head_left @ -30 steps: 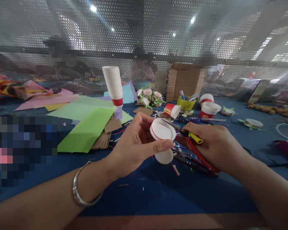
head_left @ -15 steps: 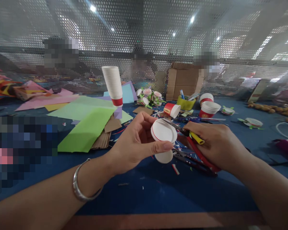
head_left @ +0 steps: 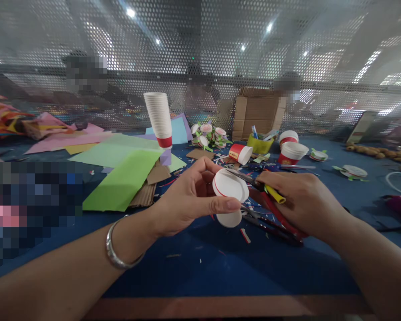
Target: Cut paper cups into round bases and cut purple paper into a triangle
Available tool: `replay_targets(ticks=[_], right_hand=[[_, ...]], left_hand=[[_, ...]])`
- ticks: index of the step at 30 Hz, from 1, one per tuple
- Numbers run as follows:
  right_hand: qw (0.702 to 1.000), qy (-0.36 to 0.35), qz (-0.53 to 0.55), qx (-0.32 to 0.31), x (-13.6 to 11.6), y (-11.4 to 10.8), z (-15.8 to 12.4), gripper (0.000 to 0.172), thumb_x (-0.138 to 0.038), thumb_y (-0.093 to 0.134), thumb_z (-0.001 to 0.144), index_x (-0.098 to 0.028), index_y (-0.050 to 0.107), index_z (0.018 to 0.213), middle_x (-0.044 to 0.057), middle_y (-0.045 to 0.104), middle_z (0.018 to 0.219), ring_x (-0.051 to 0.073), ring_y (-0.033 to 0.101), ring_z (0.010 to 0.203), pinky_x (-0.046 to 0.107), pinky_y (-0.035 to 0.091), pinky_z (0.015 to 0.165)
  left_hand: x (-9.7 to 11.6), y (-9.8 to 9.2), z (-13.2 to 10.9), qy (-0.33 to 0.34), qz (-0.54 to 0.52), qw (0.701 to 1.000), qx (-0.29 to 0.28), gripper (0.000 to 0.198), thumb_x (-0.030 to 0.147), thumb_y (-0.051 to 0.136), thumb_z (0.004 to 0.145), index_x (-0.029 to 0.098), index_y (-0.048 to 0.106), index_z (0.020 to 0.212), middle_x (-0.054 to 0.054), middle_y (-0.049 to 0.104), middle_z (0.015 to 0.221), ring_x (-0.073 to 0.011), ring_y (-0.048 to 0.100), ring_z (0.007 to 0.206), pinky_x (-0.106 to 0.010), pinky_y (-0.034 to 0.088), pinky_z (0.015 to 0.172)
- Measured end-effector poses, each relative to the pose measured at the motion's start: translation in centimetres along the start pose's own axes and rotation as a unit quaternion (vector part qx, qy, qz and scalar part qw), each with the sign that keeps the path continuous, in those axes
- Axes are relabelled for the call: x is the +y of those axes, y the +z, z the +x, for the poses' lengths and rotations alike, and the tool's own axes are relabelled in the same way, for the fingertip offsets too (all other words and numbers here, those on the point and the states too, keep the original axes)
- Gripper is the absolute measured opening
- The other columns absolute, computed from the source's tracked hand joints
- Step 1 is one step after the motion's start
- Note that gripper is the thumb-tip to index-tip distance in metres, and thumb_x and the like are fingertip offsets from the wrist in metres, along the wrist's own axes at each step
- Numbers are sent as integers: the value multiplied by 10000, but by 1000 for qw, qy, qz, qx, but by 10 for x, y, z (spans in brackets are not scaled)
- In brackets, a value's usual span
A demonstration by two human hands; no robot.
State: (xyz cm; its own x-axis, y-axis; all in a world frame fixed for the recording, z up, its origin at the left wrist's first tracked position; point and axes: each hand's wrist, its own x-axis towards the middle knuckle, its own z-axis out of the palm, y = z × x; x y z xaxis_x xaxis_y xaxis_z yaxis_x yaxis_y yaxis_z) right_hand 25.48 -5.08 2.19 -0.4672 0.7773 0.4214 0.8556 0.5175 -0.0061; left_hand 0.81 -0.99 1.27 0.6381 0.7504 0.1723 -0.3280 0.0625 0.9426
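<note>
Between thumb and fingers, my left hand [head_left: 190, 191] grips the cut-off bottom of a paper cup [head_left: 232, 186], a white disc with a low wall and a thin red line. My right hand [head_left: 300, 196] is closed around scissors [head_left: 274, 211] with red and yellow on the handles. One scissor blade lies over the far rim of the cup bottom. Below it, a second white paper disc [head_left: 229, 219] rests on the blue table [head_left: 200, 276]. Another dark pair of scissors [head_left: 274, 229] lies under my right hand, partly hidden.
A tall stack of paper cups [head_left: 159, 120] stands behind green paper [head_left: 123, 183]. Farther back are small cup crafts [head_left: 207, 133], a tipped red cup [head_left: 240, 154], a yellow-green basket [head_left: 259, 145], more cups [head_left: 292, 152] and a cardboard box [head_left: 258, 113]. Paper scraps litter the middle.
The cup bottom and scissors stay almost in place. The whole view has shifted slightly, so things sit a little farther right. Both hands keep their hold.
</note>
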Motion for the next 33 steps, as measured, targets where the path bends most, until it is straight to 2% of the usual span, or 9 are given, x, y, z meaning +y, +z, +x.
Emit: replay_targets(ticks=[6,13,16,21,25,28,33], right_hand=[[1000,-16,-7,-10,-4,-2,1,189,-136,479,853,-177,657,901,36,717,693,178,619,557,270,347,536],[1000,6,-13,-13,-3,-1,2,175,-147,488,870,-175,660,891,42,717,711,180,633,594,272,362,558],[1000,10,-13,-8,-4,0,3,155,-166,493,891,-178,644,859,38,701,689,175,613,575,271,361,550],[1000,11,18,6,-3,4,1,153,-152,497,866,-201,640,891,50,707,740,203,633,638,291,385,577],[999,-9,9,30,0,7,-3,215,-104,471,810,-212,633,901,33,680,697,187,583,593,288,343,561],[999,-19,0,30,2,8,-4,192,-103,470,815,-205,616,888,18,661,656,167,540,550,279,312,549],[999,-16,10,33,3,8,-4,217,-116,479,831,-209,639,944,36,703,734,194,611,621,289,350,569]], left_hand=[[0,1,-1,-36,8,999,-7,488,170,930,673,182,534,957,17,719,904,-96,659,830,-203,528,724],[-3,8,-2,-43,-59,996,51,411,177,892,718,166,569,972,-24,758,976,-147,727,874,-271,562,803],[-3,6,0,-37,-76,996,31,353,171,860,755,178,564,947,-22,771,984,-165,749,895,-294,568,840],[0,4,0,-54,-53,997,18,420,170,886,715,203,529,934,-10,769,921,-189,756,901,-288,568,803],[1,4,-1,-57,-40,998,10,423,184,889,712,204,524,923,-8,759,919,-188,748,878,-327,571,841],[0,3,-1,-56,-49,997,0,419,209,888,726,201,524,933,-15,767,924,-211,763,921,-326,570,856],[-1,2,-1,-40,-92,994,-41,328,208,822,817,193,540,983,-36,790,1000,-219,775,998,-300,565,906]])
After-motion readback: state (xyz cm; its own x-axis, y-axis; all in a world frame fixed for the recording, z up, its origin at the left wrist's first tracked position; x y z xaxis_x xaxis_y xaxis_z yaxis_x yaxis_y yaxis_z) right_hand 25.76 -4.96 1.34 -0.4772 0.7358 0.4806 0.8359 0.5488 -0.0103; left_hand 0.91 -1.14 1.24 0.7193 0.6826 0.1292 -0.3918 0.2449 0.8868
